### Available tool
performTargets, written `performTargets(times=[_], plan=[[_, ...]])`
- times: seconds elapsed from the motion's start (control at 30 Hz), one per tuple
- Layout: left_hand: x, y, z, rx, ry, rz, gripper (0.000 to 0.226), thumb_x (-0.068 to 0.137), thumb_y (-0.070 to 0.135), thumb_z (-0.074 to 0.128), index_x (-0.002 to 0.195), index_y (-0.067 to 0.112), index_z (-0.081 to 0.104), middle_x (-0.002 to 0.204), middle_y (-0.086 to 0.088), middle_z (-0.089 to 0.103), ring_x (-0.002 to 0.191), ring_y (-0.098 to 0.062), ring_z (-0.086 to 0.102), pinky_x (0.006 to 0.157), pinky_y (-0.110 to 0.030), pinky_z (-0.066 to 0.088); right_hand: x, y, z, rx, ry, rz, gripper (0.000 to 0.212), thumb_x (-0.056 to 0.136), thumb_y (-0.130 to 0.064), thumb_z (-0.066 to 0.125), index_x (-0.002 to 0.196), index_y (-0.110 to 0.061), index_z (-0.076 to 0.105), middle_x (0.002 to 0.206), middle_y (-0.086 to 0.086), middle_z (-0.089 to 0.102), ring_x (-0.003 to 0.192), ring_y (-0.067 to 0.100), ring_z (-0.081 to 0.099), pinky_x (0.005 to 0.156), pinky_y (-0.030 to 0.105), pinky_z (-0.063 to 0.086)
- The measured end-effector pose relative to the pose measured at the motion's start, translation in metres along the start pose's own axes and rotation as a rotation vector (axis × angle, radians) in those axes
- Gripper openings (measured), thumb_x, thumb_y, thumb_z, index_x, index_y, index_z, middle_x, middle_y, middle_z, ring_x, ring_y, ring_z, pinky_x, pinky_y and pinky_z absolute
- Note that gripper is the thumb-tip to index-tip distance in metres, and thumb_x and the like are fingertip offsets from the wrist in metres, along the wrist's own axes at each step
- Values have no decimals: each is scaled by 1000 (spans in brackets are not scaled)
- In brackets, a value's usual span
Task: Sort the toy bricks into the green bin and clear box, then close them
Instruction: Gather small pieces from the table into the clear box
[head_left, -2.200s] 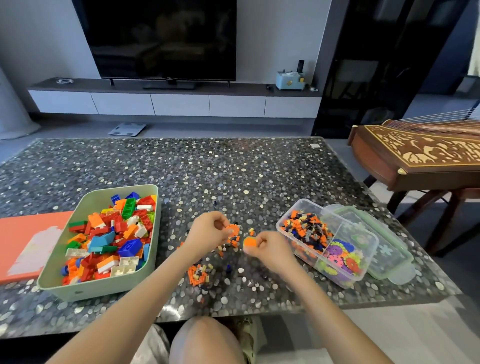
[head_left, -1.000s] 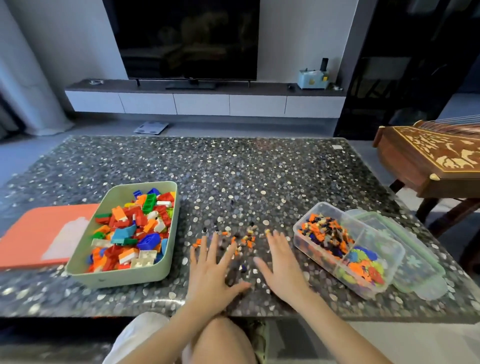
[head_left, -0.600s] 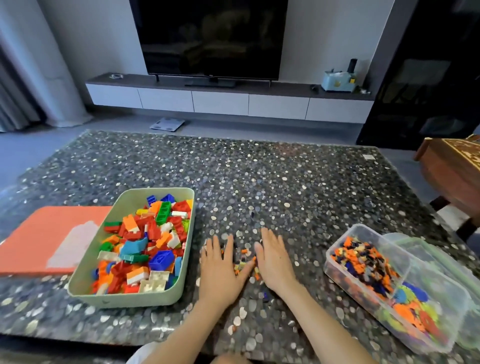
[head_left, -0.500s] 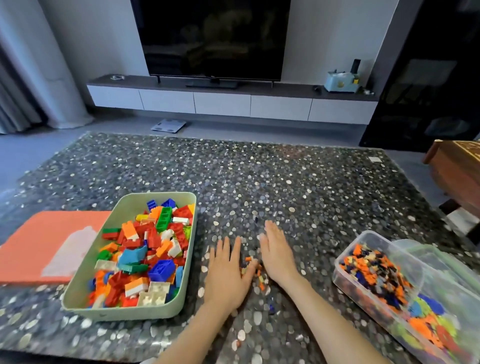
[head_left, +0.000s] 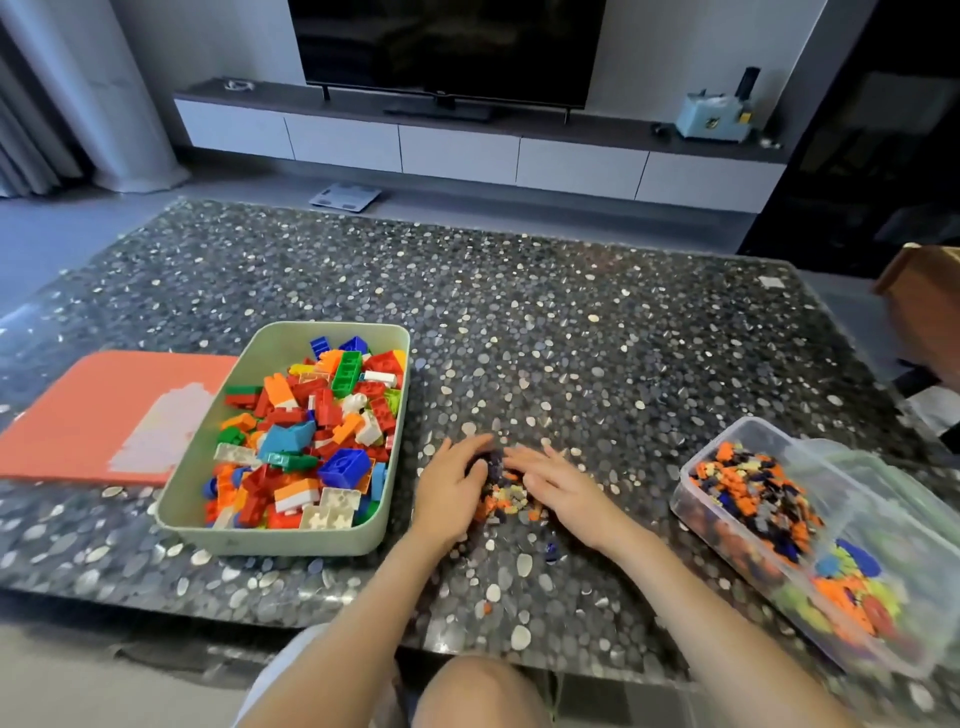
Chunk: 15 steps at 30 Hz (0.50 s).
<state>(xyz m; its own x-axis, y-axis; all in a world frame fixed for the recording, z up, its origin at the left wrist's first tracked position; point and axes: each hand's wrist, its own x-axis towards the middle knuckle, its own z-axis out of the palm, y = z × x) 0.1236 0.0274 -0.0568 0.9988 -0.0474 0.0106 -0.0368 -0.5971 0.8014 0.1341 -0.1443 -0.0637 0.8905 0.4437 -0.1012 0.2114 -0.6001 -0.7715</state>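
A small heap of tiny orange, dark and pale bricks (head_left: 506, 500) lies on the speckled table between my hands. My left hand (head_left: 451, 486) presses against the heap from the left, and my right hand (head_left: 557, 484) from the right, fingertips nearly meeting over its far side. Neither hand lifts anything. The green bin (head_left: 291, 543), left of my hands, is full of large coloured bricks. On the right stands the clear box (head_left: 681, 501), lid off, holding tiny bricks and flat coloured pieces. One stray blue brick (head_left: 551, 552) and one orange brick (head_left: 485, 607) lie nearer me.
An orange lid (head_left: 93, 410) lies flat left of the green bin. The clear box's green-trimmed lid (head_left: 893, 467) sits behind it. A wooden instrument (head_left: 924, 306) stands past the table's right edge. My knee (head_left: 478, 691) is under the near edge.
My flat, spread hands have swept the scattered small bricks inward into one heap and closed in around it. The view has shifted left and then back right.
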Motion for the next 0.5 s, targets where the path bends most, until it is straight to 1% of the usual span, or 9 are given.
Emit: performTargets(times=[0.07,0.13,0.2,0.23,0.3,0.4,0.43,0.47,0.5], plan=[[-6,2,-5,-60,-49,-10,36,98,20,47,134,20,50,141,4,47,139,-17,28,111,-24,19,-23,-6,2,-65,64,10,46,97,-34,48,141,-22,42,148,-13,30,141,3,19,120,34,9],[-18,1,-11,-30,-175,52,48,94,36,52,139,22,43,144,9,39,140,-11,24,112,-26,17,-42,-10,6,-220,141,-4,73,87,-61,49,147,-25,28,147,-20,16,142,2,11,119,28,5],[-35,-6,-17,168,-346,237,79,83,62,50,148,22,27,148,13,24,140,-3,11,114,-22,4,-52,-7,11,-409,176,9,105,68,-87,28,151,-24,12,149,-18,1,142,1,-1,117,26,-4],[-41,-11,-19,282,-407,346,95,76,74,44,150,21,20,152,12,17,141,-2,5,114,-20,-2,-53,-6,13,-483,176,29,113,63,-91,21,151,-23,5,149,-15,-5,142,3,-6,116,26,-7],[-48,-19,-21,447,-469,483,111,66,85,36,151,20,8,156,12,4,143,-2,-8,115,-22,-9,-48,-2,19,-570,169,62,111,65,-88,15,151,-20,-3,153,-9,-11,143,8,-12,116,28,-11],[-48,-27,-17,558,-445,541,116,65,88,34,151,18,-2,155,12,-9,142,-4,-17,116,-24,-11,-32,-4,20,-641,185,64,91,80,-73,3,152,-17,2,159,4,-3,146,15,-7,116,29,-12],[-47,-28,-15,570,-405,533,114,67,88,32,151,18,-3,155,11,-9,143,-5,-16,117,-25,-8,-28,-5,18,-669,188,64,87,83,-69,1,152,-16,8,159,6,4,147,18,-1,117,30,-8],[-45,-28,-13,572,-365,503,110,70,86,29,151,17,-2,155,10,-8,144,-6,-13,118,-25,-4,-23,-5,17,-704,209,60,84,86,-66,1,151,-15,17,158,9,15,146,21,11,118,33,3],[-42,-28,-12,573,-321,461,106,73,84,26,151,16,3,156,8,-3,145,-9,-5,119,-27,2,-20,-5,16,-751,255,53,81,90,-64,4,147,-14,31,152,12,32,141,25,28,115,38,19]])
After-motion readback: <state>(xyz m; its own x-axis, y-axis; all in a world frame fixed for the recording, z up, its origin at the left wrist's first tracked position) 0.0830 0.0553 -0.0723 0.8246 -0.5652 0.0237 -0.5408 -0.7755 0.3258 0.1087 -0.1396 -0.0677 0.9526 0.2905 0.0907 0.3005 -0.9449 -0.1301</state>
